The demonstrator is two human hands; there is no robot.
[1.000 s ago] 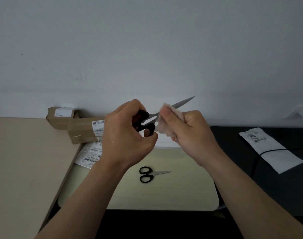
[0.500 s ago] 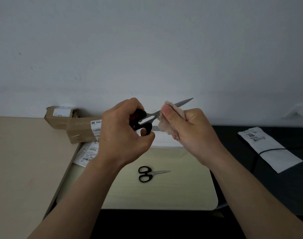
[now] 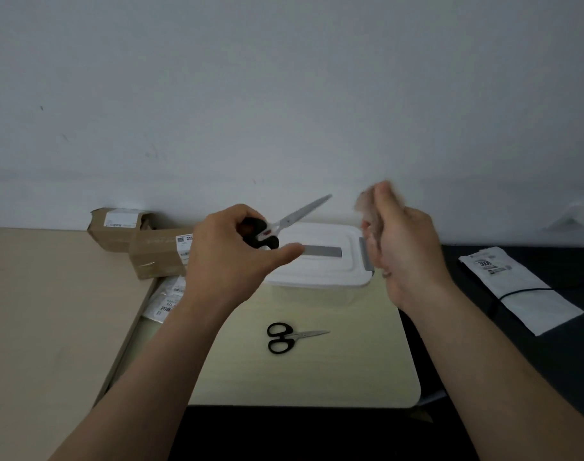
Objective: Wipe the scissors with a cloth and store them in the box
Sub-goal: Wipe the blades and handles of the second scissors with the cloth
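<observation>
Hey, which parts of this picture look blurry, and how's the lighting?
Head view: the cloth and the top of the right hand are smeared by motion blur. Head view: the left hand, its scissors and the small scissors on the table are sharp. Head view: the light is dim and even, with no glare and only faint shadows.

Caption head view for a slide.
Left hand holds large scissors near the closed white box; right hand holds the cloth apart; small scissors lie on the table.
</observation>
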